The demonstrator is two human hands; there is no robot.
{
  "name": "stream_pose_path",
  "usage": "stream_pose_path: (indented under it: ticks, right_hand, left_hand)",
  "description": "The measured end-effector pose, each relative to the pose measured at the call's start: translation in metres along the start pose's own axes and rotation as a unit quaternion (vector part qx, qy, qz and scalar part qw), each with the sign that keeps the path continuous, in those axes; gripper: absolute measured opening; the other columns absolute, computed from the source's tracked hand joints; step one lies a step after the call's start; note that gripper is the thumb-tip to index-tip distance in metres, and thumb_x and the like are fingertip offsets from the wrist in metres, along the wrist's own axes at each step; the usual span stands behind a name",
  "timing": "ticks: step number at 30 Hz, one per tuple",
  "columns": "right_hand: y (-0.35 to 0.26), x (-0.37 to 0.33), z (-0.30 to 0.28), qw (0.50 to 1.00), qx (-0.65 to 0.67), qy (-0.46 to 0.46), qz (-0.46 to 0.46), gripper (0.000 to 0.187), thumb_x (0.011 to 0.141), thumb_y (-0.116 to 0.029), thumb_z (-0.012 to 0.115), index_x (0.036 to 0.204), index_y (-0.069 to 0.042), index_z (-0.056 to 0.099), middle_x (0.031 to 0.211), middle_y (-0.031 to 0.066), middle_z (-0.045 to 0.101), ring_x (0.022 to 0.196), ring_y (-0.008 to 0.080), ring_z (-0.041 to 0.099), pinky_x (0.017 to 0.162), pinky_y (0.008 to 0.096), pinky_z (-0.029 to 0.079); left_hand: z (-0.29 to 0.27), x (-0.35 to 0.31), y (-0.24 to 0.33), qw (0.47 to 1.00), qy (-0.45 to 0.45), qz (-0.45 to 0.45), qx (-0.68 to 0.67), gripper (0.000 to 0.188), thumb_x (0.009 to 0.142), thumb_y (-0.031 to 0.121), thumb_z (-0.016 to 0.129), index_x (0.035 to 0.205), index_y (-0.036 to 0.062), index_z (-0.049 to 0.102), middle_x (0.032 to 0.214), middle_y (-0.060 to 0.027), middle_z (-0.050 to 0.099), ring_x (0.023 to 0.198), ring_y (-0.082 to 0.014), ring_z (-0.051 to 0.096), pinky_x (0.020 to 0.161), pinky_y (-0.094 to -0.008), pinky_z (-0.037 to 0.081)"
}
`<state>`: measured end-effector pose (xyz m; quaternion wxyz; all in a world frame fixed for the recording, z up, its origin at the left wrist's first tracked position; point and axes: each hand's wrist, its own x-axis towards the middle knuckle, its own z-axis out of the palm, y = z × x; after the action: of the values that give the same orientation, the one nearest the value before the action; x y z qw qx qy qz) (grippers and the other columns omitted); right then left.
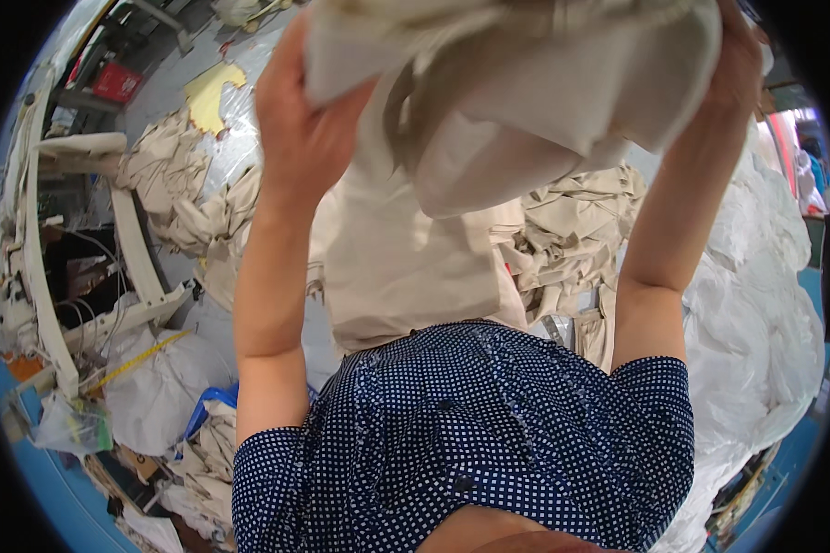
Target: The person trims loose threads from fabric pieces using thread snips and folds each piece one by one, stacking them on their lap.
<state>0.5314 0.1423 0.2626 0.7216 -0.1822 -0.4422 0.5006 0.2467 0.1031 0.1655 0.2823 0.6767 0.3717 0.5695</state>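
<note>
Both my arms are raised, stretching a pale beige cloth (563, 83) between them at the top of the view. It hangs in loose, blurred folds, and whether it is a finished garment cannot be made out. My left hand (306, 129) grips its left side, thumb on the near face and fingers partly behind it. At the right side my right hand (740, 60) is closed round the edge, most of its fingers hidden by the fabric. Below the raised cloth, right in front of my body, lies a smooth beige fabric stack (410, 286).
Crumpled beige fabric (576, 230) lies right of the stack, with more heaped fabric (171, 170) to the left. A big white plastic-wrapped heap (752, 341) rises at my right. A pale metal frame (138, 240), a yellow measuring tape (148, 355) and a yellow fabric piece (214, 94) are at left.
</note>
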Motion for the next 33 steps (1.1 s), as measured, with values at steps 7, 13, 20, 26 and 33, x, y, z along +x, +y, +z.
stream_pose_path:
  ticks: [7, 13, 20, 26, 33]
  right_hand:
    - [0.024, -0.041, -0.257, 0.944, -0.051, 0.303, 0.123, 0.026, 0.103, -0.008, 0.059, 0.119, 0.011, 0.067, 0.111, 0.0151, 0.074, 0.102, 0.0226, 0.072, 0.088, 0.0344, 0.059]
    - [0.058, -0.094, -0.337, 0.775, -0.572, 0.267, 0.022, 0.033, 0.096, -0.017, 0.072, 0.123, 0.003, 0.071, 0.109, 0.0089, 0.074, 0.098, 0.014, 0.068, 0.088, 0.0264, 0.052]
    - [0.112, -0.107, -0.112, 0.882, -0.452, 0.012, 0.131, 0.026, 0.096, -0.022, 0.074, 0.115, -0.005, 0.077, 0.103, 0.0021, 0.077, 0.085, 0.004, 0.062, 0.07, 0.0197, 0.049]
    - [0.135, -0.144, -0.044, 0.895, -0.236, -0.018, 0.377, 0.053, 0.098, -0.05, 0.065, 0.127, -0.006, 0.068, 0.103, 0.006, 0.079, 0.059, 0.0024, 0.043, 0.048, 0.0167, 0.033]
    - [0.184, -0.153, 0.0, 0.887, -0.012, 0.074, 0.456, 0.032, 0.093, -0.015, 0.074, 0.12, -0.001, 0.066, 0.102, 0.0081, 0.072, 0.056, 0.0036, 0.039, 0.052, 0.0195, 0.032]
  left_hand:
    - [-0.076, -0.181, -0.06, 0.874, 0.214, -0.318, -0.297, 0.063, 0.108, 0.049, 0.042, 0.152, 0.0044, 0.043, 0.157, -0.0152, 0.046, 0.142, -0.0315, 0.048, 0.119, -0.0461, 0.041]
    - [-0.075, -0.106, -0.043, 0.757, 0.194, -0.315, -0.539, 0.045, 0.11, 0.034, 0.044, 0.145, 0.0079, 0.051, 0.142, -0.0142, 0.06, 0.132, -0.0339, 0.057, 0.11, -0.0505, 0.05]
    - [-0.102, 0.013, 0.012, 0.881, 0.143, -0.039, -0.449, 0.04, 0.106, 0.023, 0.043, 0.132, -0.001, 0.062, 0.131, -0.0145, 0.068, 0.12, -0.0307, 0.066, 0.108, -0.0441, 0.051]
    - [-0.061, -0.023, 0.028, 0.9, 0.095, 0.057, -0.421, 0.047, 0.107, 0.032, 0.044, 0.136, -0.0034, 0.058, 0.136, -0.017, 0.065, 0.126, -0.0321, 0.062, 0.112, -0.0464, 0.049]
    - [-0.077, -0.017, -0.072, 0.764, 0.184, -0.164, -0.596, 0.045, 0.107, 0.036, 0.047, 0.13, 0.0018, 0.064, 0.132, -0.0186, 0.067, 0.122, -0.0353, 0.064, 0.111, -0.0485, 0.051]
